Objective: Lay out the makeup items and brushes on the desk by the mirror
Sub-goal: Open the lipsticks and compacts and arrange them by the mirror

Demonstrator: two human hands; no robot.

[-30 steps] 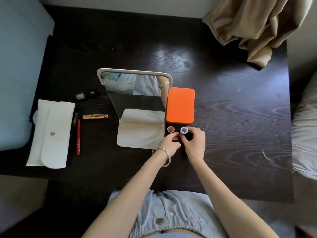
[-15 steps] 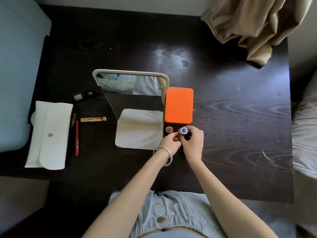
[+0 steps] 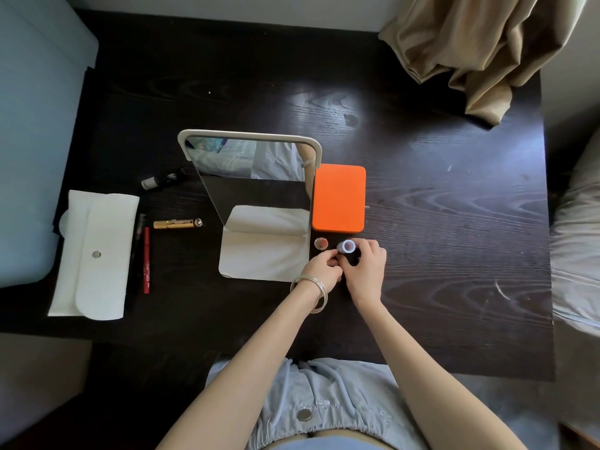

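Now both hands meet just in front of the orange box: right hand grips the small lilac-capped pot, left hand pinches at it. Best set it down upright, beside the little lipstick, not touching.

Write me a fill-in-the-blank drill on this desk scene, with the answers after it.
1. The box right of the mirror is coloured ____.
2. The bangles sit on the ____ wrist.
3. The red pencil lies between the gold tube and the white ____.
4. Both hands, left hand and right hand, meet at a small item with a ____ top.

Answers: orange; left; pouch; lilac
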